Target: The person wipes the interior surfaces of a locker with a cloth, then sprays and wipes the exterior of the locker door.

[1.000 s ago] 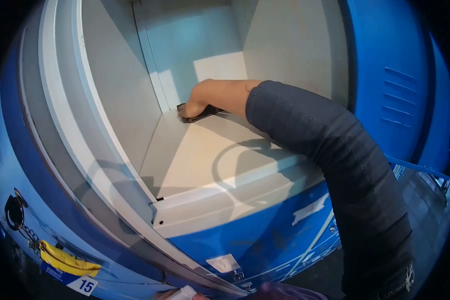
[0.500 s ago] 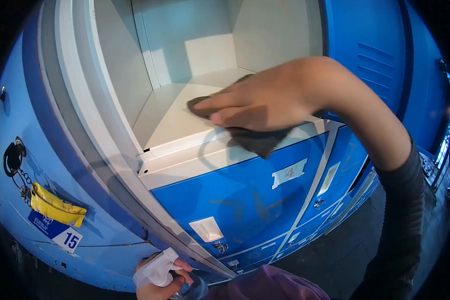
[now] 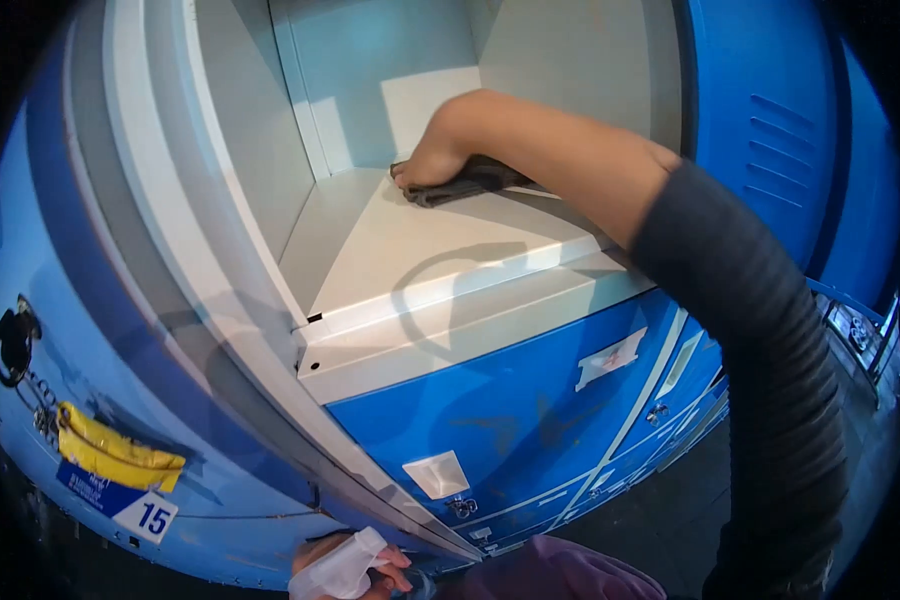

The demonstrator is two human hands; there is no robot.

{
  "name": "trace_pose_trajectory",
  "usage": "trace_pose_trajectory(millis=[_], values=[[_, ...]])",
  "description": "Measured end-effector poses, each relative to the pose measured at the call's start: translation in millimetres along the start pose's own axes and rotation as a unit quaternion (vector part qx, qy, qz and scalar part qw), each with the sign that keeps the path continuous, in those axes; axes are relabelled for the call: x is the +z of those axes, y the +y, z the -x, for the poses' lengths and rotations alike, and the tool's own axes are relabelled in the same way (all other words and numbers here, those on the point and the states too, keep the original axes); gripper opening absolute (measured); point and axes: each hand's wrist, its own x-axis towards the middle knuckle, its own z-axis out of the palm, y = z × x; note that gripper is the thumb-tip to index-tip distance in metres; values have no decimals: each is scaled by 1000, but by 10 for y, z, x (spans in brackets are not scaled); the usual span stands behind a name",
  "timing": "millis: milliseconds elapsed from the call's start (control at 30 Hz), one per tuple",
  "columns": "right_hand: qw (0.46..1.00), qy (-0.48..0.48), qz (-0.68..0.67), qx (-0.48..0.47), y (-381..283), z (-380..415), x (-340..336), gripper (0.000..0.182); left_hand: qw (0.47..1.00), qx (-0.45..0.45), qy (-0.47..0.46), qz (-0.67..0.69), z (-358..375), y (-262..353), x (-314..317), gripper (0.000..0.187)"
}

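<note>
My right hand (image 3: 436, 162) is deep in an open locker compartment, closed on a dark grey cloth (image 3: 460, 188) that lies against the pale compartment floor (image 3: 390, 245). My fingers are partly hidden behind the wrist. Low in the view, my left hand (image 3: 394, 572) grips a spray bottle (image 3: 342, 570) with a white trigger head; the bottle's body is mostly cut off by the lower edge of the frame.
An open light blue door (image 3: 160, 400) at the left carries keys and a yellow pouch (image 3: 115, 452) above a "15" label (image 3: 148, 517). Below the compartment is a shut blue locker door (image 3: 510, 400). Another blue door (image 3: 770, 130) stands at the right.
My right hand has moved from the compartment's front edge toward its back with the cloth. My left hand still holds the spray bottle, slightly lower in view; the camera has shifted a little.
</note>
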Motion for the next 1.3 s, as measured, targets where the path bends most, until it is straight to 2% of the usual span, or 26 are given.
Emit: trace_pose_trajectory(millis=[67,100,200,300,600,667,733,767,833,933,1000,1133,1200,1300], values=[[998,-48,-10,39,85,-190,-93,60,997,1,39,69,-4,-14,38,35],[996,-69,-13,61,141,-261,-148,63,1000,18,17,11,-14,-15,16,31],[989,-27,-24,143,381,-631,-106,67,999,10,1,-37,-35,33,-27,29],[974,163,-29,154,483,-718,67,43,999,-3,0,-42,-53,59,-57,29],[971,150,-70,170,421,-575,104,42,998,1,-8,-57,-57,73,-13,27],[978,131,-39,158,361,-498,83,40,999,2,22,-45,-40,114,56,27],[982,125,-19,143,319,-376,61,38,998,8,41,-36,-46,89,85,26],[983,127,-14,133,280,-284,67,38,1000,-15,20,-8,-36,83,56,30],[982,147,-22,118,186,-98,111,36,1000,-1,3,-7,-45,33,-4,31],[991,36,-10,125,-17,361,83,64,1000,15,-20,-6,-74,-84,-92,33],[993,32,-7,110,-102,644,163,62,999,28,-36,-7,-79,-130,-101,34],[995,55,-8,87,-185,1466,313,57,991,113,72,-13,-93,-166,55,43],[993,84,-10,79,-215,1863,376,56,992,110,65,-23,-91,-99,88,42],[993,93,-6,79,-190,1944,437,54,992,105,73,-14,-75,-103,116,42]])
